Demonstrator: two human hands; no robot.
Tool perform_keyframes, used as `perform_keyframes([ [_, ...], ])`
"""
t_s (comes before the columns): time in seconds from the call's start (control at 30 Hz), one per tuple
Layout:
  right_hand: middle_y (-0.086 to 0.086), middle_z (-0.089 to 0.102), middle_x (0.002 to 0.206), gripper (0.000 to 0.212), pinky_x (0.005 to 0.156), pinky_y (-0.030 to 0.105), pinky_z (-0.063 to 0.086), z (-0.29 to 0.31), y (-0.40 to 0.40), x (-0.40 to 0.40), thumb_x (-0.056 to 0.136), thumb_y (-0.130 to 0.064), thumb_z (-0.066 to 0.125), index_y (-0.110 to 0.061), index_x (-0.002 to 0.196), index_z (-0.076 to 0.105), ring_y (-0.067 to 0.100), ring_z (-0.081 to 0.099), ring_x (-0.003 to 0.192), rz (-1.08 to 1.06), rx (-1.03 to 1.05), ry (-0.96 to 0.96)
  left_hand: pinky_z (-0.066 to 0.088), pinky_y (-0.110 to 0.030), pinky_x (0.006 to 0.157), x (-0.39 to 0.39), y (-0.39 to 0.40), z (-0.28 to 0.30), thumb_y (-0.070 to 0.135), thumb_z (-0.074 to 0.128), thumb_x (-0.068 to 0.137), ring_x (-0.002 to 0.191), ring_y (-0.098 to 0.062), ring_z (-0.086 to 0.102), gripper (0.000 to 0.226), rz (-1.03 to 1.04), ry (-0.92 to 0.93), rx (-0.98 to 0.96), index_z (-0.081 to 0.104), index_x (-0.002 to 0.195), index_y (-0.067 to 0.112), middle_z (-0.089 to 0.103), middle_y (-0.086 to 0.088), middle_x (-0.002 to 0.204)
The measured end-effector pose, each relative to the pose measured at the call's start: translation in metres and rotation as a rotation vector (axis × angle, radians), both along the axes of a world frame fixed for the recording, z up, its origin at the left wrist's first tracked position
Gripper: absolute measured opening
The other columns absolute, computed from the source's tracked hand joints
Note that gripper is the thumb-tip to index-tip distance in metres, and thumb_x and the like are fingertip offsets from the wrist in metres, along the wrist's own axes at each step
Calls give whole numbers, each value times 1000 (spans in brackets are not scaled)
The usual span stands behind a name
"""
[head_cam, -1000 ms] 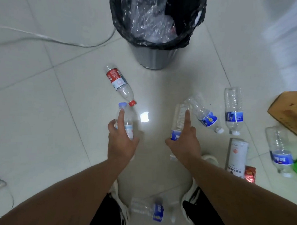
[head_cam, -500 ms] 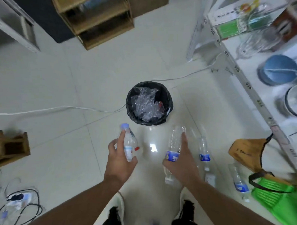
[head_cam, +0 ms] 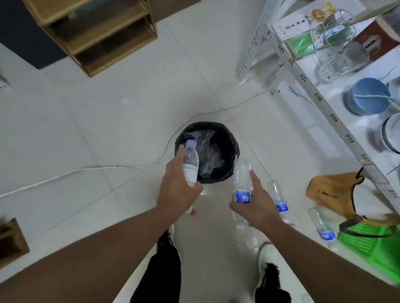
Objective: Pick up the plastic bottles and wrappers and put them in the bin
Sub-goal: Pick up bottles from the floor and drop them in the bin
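My left hand (head_cam: 177,191) grips a clear bottle with a pale blue cap (head_cam: 190,164), held over the near left rim of the black-lined bin (head_cam: 229,150). My right hand (head_cam: 258,204) holds a second clear bottle with a blue label (head_cam: 242,183), just to the right of the bin. The bin holds crumpled clear plastic. Two more blue-labelled bottles (head_cam: 278,198) (head_cam: 322,225) lie on the floor to the right. A red cap (head_cam: 193,212) peeks out under my left wrist.
A white shelf rack (head_cam: 329,106) with bowls and glassware rises on the right. A brown bag (head_cam: 330,191) and a green bag (head_cam: 373,243) lie under it. White cables (head_cam: 79,171) cross the floor. Wooden shelving (head_cam: 89,29) stands at the back left.
I have stood up from the floor with a bottle in each hand. Both hands have moved forward to the bin, the left one now over its rim.
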State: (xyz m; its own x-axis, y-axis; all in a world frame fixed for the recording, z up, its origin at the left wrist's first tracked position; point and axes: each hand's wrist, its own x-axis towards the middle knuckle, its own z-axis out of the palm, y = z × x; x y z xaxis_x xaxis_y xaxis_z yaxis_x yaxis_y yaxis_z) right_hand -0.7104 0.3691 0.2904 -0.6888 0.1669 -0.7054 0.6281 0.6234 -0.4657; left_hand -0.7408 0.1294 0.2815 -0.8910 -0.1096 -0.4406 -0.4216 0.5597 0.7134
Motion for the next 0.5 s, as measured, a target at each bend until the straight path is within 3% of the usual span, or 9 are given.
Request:
perform_keyframes([
  [0.1, 3, 65, 112, 124, 74, 47, 66, 2, -21, -11, 73, -43, 86, -64, 161, 1, 18, 70, 90, -75, -20, -20, 52, -26, 78, -22, -30, 3, 30, 84, 73, 108, -9, 56, 110, -79, 6, -32, 18, 159, 52, 39, 13, 143],
  [0.2, 1, 65, 116, 123, 77, 50, 66, 8, -38, -17, 73, -43, 87, -59, 163, 5, 19, 70, 92, -160, -49, -37, 50, -23, 66, -36, -44, 5, 33, 86, 74, 95, -5, 59, 102, -151, -26, -90, 24, 153, 46, 34, 7, 137],
  [0.27, 1, 67, 111, 122, 76, 50, 66, 12, -46, -21, 73, -42, 86, -57, 164, 6, 18, 71, 89, -171, -51, -37, 49, -23, 62, -45, -46, 3, 31, 86, 75, 93, -14, 62, 100, -175, -43, -103, 25, 152, 47, 32, 5, 129],
  [0.5, 2, 64, 126, 113, 91, 49, 62, -17, -52, -57, 73, -48, 84, -48, 164, 16, 21, 68, 105, -132, -53, -35, 48, -25, 71, -84, -27, -22, 37, 87, 78, 100, -18, 58, 102, -247, -77, -137, 28, 161, 36, 51, -2, 126],
])
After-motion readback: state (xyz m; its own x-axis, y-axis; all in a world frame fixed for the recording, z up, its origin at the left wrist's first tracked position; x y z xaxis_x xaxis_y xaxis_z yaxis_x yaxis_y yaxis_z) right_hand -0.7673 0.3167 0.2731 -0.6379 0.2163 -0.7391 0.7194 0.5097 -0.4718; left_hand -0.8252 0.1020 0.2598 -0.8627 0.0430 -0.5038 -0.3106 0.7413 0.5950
